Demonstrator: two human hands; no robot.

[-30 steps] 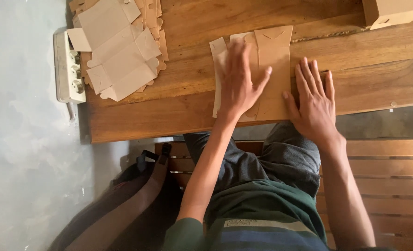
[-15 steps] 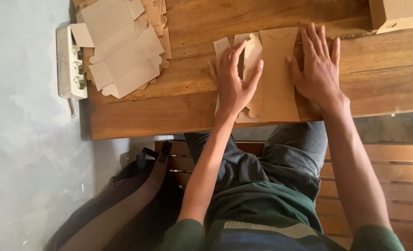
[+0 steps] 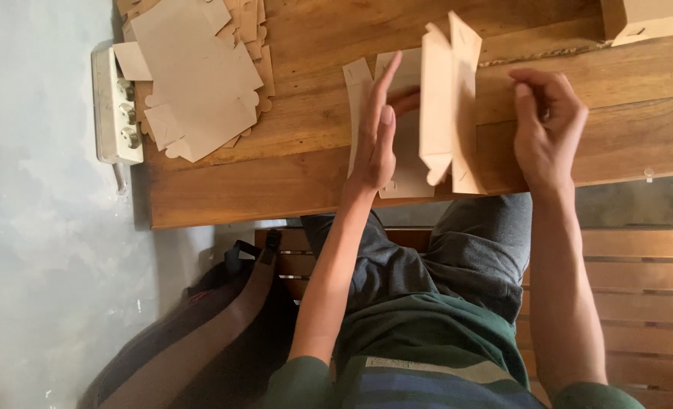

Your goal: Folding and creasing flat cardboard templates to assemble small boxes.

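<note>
the left hand (image 3: 376,130) stands on edge with its fingers straight and together, pressed flat against the cardboard box blank (image 3: 435,113), not curled round anything; its thumb tucks behind a raised panel. the right hand (image 3: 547,125) hovers just beside the blank's far side, fingers loosely bent and pinched toward each other, and whether they actually grasp a flap cannot be told from here. the blank itself lies on the wooden table (image 3: 291,174) near its front edge, part of it flat on the wood and two panels folded upright between the two hands (a thin strip of card sticks out on the left hand's outer side). well to the left of the blank, a stack of flat cardboard blanks (image 3: 196,76) sits at the table's end, and beyond it a white power strip (image 3: 115,106) lies against the pale floor. well to the right of the blank, at the table's back edge, a made-up cardboard box (image 3: 651,17) shows partly. nearer the person than the blank are a wooden bench (image 3: 640,273) and a dark bag (image 3: 208,333).
</note>
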